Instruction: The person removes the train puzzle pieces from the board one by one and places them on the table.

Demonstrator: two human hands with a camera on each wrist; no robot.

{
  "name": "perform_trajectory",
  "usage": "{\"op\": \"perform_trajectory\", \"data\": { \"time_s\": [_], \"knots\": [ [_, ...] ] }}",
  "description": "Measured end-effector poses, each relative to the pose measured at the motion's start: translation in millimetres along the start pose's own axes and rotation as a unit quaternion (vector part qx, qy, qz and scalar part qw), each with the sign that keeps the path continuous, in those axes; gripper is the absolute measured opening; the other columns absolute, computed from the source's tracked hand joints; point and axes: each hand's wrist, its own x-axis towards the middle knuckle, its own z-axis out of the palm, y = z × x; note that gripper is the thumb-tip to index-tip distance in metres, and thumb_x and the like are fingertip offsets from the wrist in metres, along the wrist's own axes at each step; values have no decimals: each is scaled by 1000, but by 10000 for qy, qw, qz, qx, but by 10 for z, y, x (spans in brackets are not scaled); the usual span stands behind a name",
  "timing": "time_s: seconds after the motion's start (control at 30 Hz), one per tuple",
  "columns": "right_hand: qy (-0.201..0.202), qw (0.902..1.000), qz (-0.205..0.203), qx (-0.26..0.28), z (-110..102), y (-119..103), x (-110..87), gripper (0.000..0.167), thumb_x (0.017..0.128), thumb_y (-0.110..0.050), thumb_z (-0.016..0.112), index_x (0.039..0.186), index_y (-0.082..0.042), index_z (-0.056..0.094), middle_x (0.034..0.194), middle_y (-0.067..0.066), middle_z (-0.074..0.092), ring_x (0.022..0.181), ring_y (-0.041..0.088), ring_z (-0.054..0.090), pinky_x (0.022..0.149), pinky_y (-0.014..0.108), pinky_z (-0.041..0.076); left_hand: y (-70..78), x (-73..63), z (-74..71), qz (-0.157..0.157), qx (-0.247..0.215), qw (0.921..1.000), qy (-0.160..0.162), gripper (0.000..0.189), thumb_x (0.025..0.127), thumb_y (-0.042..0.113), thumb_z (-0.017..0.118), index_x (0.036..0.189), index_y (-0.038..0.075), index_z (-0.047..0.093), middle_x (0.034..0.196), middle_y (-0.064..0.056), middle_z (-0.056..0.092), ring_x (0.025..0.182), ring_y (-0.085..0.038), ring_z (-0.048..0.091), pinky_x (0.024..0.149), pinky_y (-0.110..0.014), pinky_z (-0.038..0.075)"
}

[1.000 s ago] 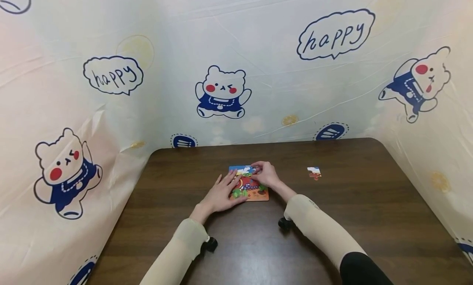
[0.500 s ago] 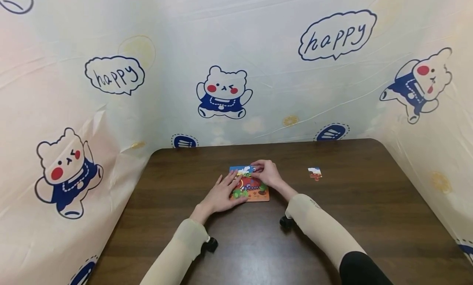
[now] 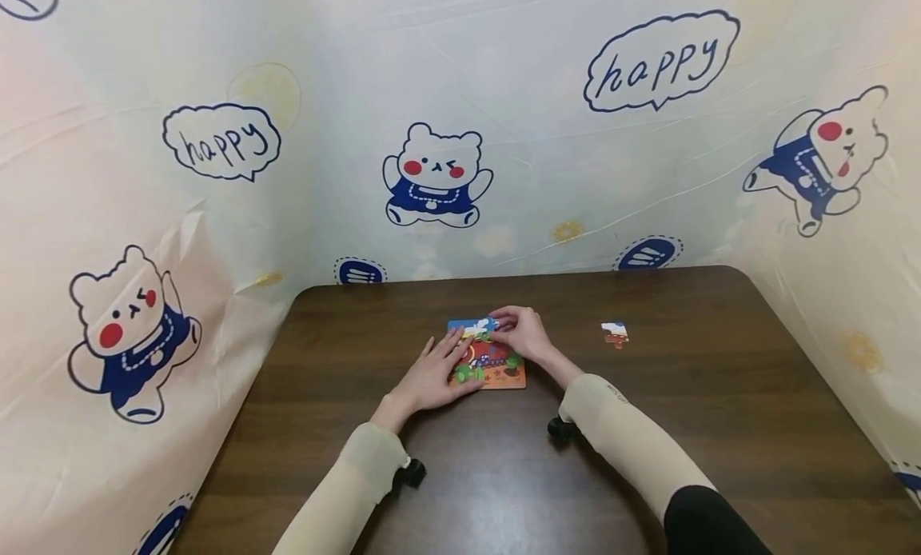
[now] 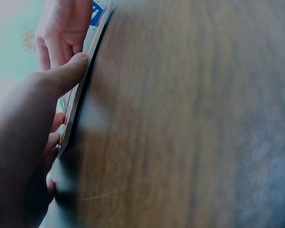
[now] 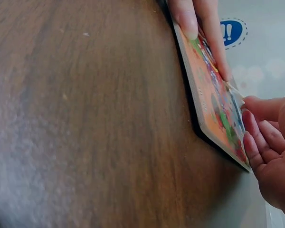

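Pressing down with fingers spread, the left hand (image 3: 432,375) lies over the left side of a small picture puzzle (image 3: 504,379) toward the far part of the bench (image 3: 719,395). The right hand (image 3: 524,331) is bent over the puzzle's far right corner. From where I stand, a loose piece (image 3: 615,331) sits on the wood to the right, well apart from the puzzle; a careless sweep of the right forearm might knock it away.

By the left wrist's view, the thumb bears on the near edge of the puzzle, its fingers not curled round anything. I'd worry about that hold: too light and the whole puzzle could skid or turn under a push from the other hand; too heavy and the sections beneath the fingers could shift.

By the right wrist's view, thumb and fingers pinch a thin piece (image 5: 234,92) that looks tilted, one edge raised above the puzzle. That seems the riskiest spot. If it goes down crooked or turned wrong, its tabs could ride over the neighbours, and forcing it might bend card or pop the next section up. A slip of the fingertips could also flip it. Which way its picture faces, I can't tell.
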Motion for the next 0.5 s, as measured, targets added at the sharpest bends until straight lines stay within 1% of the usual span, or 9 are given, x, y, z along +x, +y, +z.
{"op": "perform_trajectory", "data": {
  "time_s": [0.2,0.37,0.5],
  "knots": [
    [104,9998,45,184,-172,40,-82,32,99,-8,83,130,0,78,114,21,82,106,32,78,97,46,65,28,10,-11,45,-17,10000,-56,96,103,76,56,177,23,25,188,-2,11,175,-25,11,141,-61,10],
    [227,9996,82,154,-375,154,-157,34,98,-8,84,130,1,77,114,23,82,106,33,78,92,40,65,8,16,5,23,3,10000,-33,96,103,76,56,177,24,24,188,-2,11,175,-25,11,142,-61,9],
    [254,9992,254,156,-570,247,-240,35,99,-8,82,132,1,76,117,23,81,108,33,76,92,36,63,-21,7,13,-14,42,10000,-26,97,102,76,56,177,24,23,188,-2,10,176,-25,10,142,-61,9]
  ]
}}
